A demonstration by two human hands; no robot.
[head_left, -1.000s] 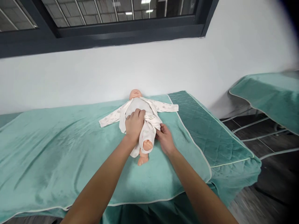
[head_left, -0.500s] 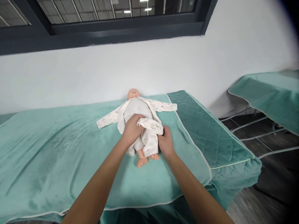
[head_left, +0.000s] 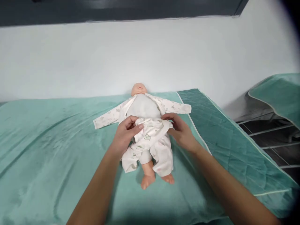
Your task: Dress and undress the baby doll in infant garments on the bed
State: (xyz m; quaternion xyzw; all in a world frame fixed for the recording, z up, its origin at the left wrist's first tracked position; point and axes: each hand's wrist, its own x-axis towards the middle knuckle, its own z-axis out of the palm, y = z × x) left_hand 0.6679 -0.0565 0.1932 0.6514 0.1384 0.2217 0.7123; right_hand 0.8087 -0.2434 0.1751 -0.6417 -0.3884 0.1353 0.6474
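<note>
A baby doll (head_left: 143, 104) lies on its back, head toward the wall and bare feet toward me. It wears an open white printed top (head_left: 110, 116) with both sleeves spread outward. White printed baby pants (head_left: 152, 132) lie over its hips; one foot comes out of the leg on the right, while the other leg (head_left: 130, 159) lies beside the doll's other leg. My left hand (head_left: 126, 132) pinches the left side of the waistband between thumb and fingers. On the right side, my right hand (head_left: 179, 129) grips the waistband's edge.
A green velvety sheet with white piping (head_left: 58, 140) covers the bed under the doll. Darker quilted cover (head_left: 217, 134) shows at the right. Beyond the head stands a white wall (head_left: 117, 59). A second green-covered surface (head_left: 278, 93) with metal bars below is at far right.
The pants, bunched near the doll's legs before, are now spread across its hips. Both hands have shifted to the waistband's two sides. My view has tilted down and come closer.
</note>
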